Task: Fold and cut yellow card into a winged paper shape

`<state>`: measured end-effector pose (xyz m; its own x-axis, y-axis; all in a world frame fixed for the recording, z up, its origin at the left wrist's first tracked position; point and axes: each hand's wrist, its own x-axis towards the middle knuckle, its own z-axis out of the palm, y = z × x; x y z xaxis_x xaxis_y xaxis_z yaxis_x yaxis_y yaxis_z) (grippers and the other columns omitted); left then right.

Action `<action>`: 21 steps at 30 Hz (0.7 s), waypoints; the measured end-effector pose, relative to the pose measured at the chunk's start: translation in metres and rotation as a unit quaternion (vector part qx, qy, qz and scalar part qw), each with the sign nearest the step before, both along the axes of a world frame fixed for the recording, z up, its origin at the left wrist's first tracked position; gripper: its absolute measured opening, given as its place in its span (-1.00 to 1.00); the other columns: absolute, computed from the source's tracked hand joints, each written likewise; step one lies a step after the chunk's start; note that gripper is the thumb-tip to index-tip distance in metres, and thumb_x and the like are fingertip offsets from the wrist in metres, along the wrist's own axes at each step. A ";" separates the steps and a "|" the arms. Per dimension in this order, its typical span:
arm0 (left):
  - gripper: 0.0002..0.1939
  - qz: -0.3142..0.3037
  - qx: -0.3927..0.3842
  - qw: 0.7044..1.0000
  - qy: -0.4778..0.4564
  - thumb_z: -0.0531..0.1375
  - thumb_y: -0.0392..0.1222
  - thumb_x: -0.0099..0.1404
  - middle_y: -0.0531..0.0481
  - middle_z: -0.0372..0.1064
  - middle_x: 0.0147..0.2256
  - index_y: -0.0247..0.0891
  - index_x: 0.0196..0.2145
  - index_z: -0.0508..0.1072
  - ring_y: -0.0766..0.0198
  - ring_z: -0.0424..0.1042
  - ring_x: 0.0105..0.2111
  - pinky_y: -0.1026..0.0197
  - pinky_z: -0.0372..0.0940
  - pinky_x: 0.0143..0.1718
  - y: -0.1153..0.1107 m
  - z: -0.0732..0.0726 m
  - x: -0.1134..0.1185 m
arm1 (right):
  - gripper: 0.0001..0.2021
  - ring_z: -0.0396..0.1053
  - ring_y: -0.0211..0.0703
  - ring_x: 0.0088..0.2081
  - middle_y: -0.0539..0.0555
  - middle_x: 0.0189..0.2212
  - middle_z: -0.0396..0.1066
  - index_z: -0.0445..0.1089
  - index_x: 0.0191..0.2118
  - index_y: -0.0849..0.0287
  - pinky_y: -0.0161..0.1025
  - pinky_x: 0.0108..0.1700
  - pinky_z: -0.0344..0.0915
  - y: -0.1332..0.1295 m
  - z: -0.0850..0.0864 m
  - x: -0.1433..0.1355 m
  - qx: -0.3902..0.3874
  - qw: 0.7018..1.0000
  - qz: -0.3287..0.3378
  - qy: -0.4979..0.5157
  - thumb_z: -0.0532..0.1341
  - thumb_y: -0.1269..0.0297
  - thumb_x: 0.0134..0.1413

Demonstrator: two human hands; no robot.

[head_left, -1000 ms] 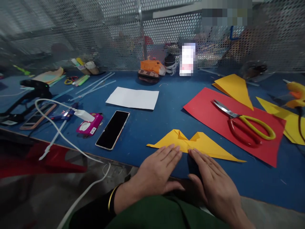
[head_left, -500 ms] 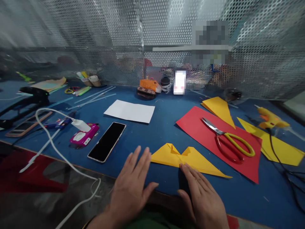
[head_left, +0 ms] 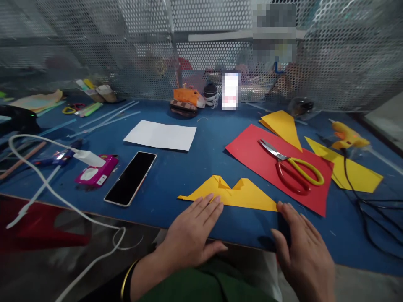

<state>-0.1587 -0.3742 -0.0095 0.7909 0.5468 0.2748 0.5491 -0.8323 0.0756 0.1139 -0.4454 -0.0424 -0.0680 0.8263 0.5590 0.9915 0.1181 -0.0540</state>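
Moved since earlier: bare left hand onto the folded yellow paper, bare right hand out to its right tip.
Black-screened rectangular phone: left of the paper.
Left hand: fingers laid flat, gripping nothing.
Paper: near the blue table's front edge.
Right hand: thumb wide of fingers.

Blue worktable; perforated metal screen along surface's far edge; red furniture below near edge, leftward; grey floor.
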 end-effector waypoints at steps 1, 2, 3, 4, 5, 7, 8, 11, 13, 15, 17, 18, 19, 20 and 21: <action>-0.21 -0.002 0.005 1.000 -0.002 0.08 0.25 0.41 -0.25 0.22 0.29 -0.49 0.30 0.19 0.01 0.15 0.33 -0.02 0.17 0.27 0.000 0.000 0.000 | -0.39 0.47 0.24 0.04 0.39 0.02 0.48 0.15 0.32 0.40 0.14 0.02 0.39 -0.002 0.001 0.005 -0.002 1.000 -0.017 -0.003 -0.07 0.01 0.39; -0.21 -0.004 0.009 1.000 -0.004 0.07 0.25 0.41 -0.25 0.24 0.28 -0.49 0.29 0.20 0.00 0.17 0.32 -0.02 0.18 0.26 0.001 0.000 0.001 | -0.37 0.45 0.27 0.07 0.40 0.04 0.47 0.14 0.33 0.40 0.18 0.03 0.38 -0.003 0.003 0.007 -0.003 1.000 -0.030 -0.007 -0.08 -0.01 0.39; -0.21 -0.004 0.013 1.000 -0.007 0.06 0.26 0.41 -0.24 0.25 0.27 -0.49 0.29 0.20 0.00 0.18 0.31 -0.04 0.19 0.25 0.001 0.000 0.002 | -0.34 0.41 0.30 0.11 0.42 0.06 0.45 0.11 0.35 0.41 0.20 0.04 0.36 -0.003 0.005 0.007 -0.003 0.999 -0.037 -0.013 -0.09 -0.03 0.38; -0.21 -0.003 0.015 1.000 -0.009 0.03 0.28 0.41 -0.24 0.27 0.26 -0.48 0.29 0.20 -0.01 0.20 0.30 -0.06 0.19 0.24 0.001 -0.001 0.004 | -0.32 0.37 0.33 0.15 0.44 0.09 0.43 0.08 0.36 0.43 0.22 0.06 0.34 -0.002 0.008 0.003 0.000 0.999 -0.036 -0.019 -0.09 -0.04 0.38; -0.20 0.000 0.016 1.000 -0.011 0.00 0.31 0.41 -0.23 0.27 0.26 -0.46 0.29 0.20 -0.03 0.21 0.29 -0.09 0.20 0.23 0.001 -0.002 0.005 | -0.31 0.34 0.33 0.18 0.45 0.11 0.41 0.05 0.37 0.45 0.22 0.09 0.32 0.000 0.011 -0.003 0.003 0.999 -0.026 -0.023 -0.08 -0.04 0.38; -0.19 0.013 0.016 1.000 -0.006 -0.04 0.33 0.42 -0.23 0.28 0.26 -0.43 0.30 0.20 -0.08 0.24 0.26 -0.15 0.19 0.21 0.000 -0.004 0.010 | -0.32 0.33 0.26 0.20 0.42 0.12 0.41 0.03 0.37 0.47 0.14 0.12 0.30 0.007 0.016 -0.020 0.007 0.999 0.030 -0.028 -0.05 0.00 0.38; -0.20 0.018 0.015 1.000 0.000 -0.05 0.32 0.43 -0.24 0.28 0.25 -0.43 0.31 0.20 -0.11 0.25 0.25 -0.17 0.19 0.20 0.000 -0.005 0.012 | -0.34 0.35 0.19 0.19 0.40 0.10 0.43 0.04 0.37 0.47 0.08 0.12 0.31 0.011 0.017 -0.030 0.005 0.997 0.075 -0.029 -0.05 0.02 0.38; -0.25 0.022 0.019 0.999 0.020 -0.07 0.23 0.46 -0.29 0.32 0.22 -0.48 0.30 0.22 -0.17 0.28 0.21 -0.20 0.18 0.18 -0.001 -0.007 0.017 | -0.40 0.41 0.07 0.14 0.35 0.06 0.49 0.13 0.30 0.51 -0.04 0.15 0.30 0.021 0.019 -0.055 -0.005 0.983 0.183 -0.020 -0.03 0.07 0.40; -0.27 0.018 0.028 0.999 0.022 -0.09 0.21 0.47 -0.28 0.36 0.18 -0.50 0.28 0.25 -0.16 0.31 0.18 -0.17 0.19 0.17 -0.001 -0.006 0.019 | -0.43 0.45 0.05 0.09 0.36 0.02 0.51 0.21 0.23 0.53 -0.06 0.13 0.31 0.025 0.019 -0.064 -0.001 0.980 0.199 -0.006 -0.02 0.06 0.40; -0.29 0.023 0.043 0.999 0.009 -0.11 0.19 0.48 -0.24 0.39 0.17 -0.49 0.25 0.30 -0.11 0.32 0.17 -0.12 0.19 0.18 -0.001 -0.006 0.020 | -0.46 0.48 0.05 0.03 0.38 -0.01 0.53 0.27 0.16 0.54 -0.06 0.09 0.32 0.026 0.018 -0.065 0.005 0.982 0.191 0.006 -0.03 0.08 0.41; -0.31 0.045 0.062 0.997 -0.014 -0.12 0.18 0.49 -0.21 0.40 0.16 -0.49 0.20 0.35 -0.07 0.32 0.18 -0.10 0.17 0.21 -0.003 -0.007 0.018 | -0.50 0.50 0.04 0.00 0.38 -0.03 0.54 0.29 0.14 0.54 -0.07 0.07 0.33 0.026 0.017 -0.063 0.007 0.982 0.189 0.013 -0.04 0.13 0.42; -0.30 0.057 0.070 0.996 -0.023 -0.13 0.19 0.49 -0.21 0.39 0.17 -0.49 0.18 0.37 -0.07 0.31 0.19 -0.11 0.15 0.23 -0.003 -0.008 0.017 | -0.51 0.50 0.04 -0.01 0.38 -0.04 0.54 0.30 0.14 0.54 -0.07 0.07 0.32 0.025 0.016 -0.061 0.006 0.981 0.191 0.015 -0.03 0.15 0.42; -0.29 0.069 0.074 0.994 -0.026 -0.15 0.19 0.50 -0.22 0.38 0.18 -0.50 0.17 0.38 -0.07 0.29 0.21 -0.13 0.13 0.25 -0.005 -0.008 0.014 | -0.52 0.50 0.04 -0.01 0.38 -0.03 0.54 0.30 0.14 0.54 -0.07 0.07 0.31 0.025 0.016 -0.060 0.004 0.981 0.195 0.016 -0.02 0.16 0.42; -0.26 0.080 0.077 0.994 -0.024 -0.18 0.21 0.50 -0.24 0.36 0.20 -0.52 0.16 0.39 -0.08 0.27 0.23 -0.15 0.11 0.27 -0.006 -0.008 0.010 | -0.52 0.50 0.05 -0.01 0.38 -0.03 0.54 0.30 0.14 0.54 -0.07 0.08 0.31 0.025 0.016 -0.058 0.002 0.980 0.199 0.017 -0.02 0.16 0.42; -0.24 0.088 0.075 0.993 -0.017 -0.20 0.22 0.50 -0.27 0.33 0.21 -0.54 0.16 0.38 -0.09 0.25 0.25 -0.16 0.09 0.28 -0.007 -0.008 0.005 | -0.51 0.50 0.05 -0.01 0.38 -0.04 0.53 0.30 0.15 0.53 -0.07 0.08 0.31 0.025 0.016 -0.058 -0.001 0.980 0.200 0.018 -0.02 0.15 0.42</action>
<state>-0.1535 -0.3817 -0.0178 0.6750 0.6267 0.3894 0.6868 -0.7265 -0.0212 0.0562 -0.4202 -0.0268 -0.3673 0.7385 0.5654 0.8631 0.4972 -0.0887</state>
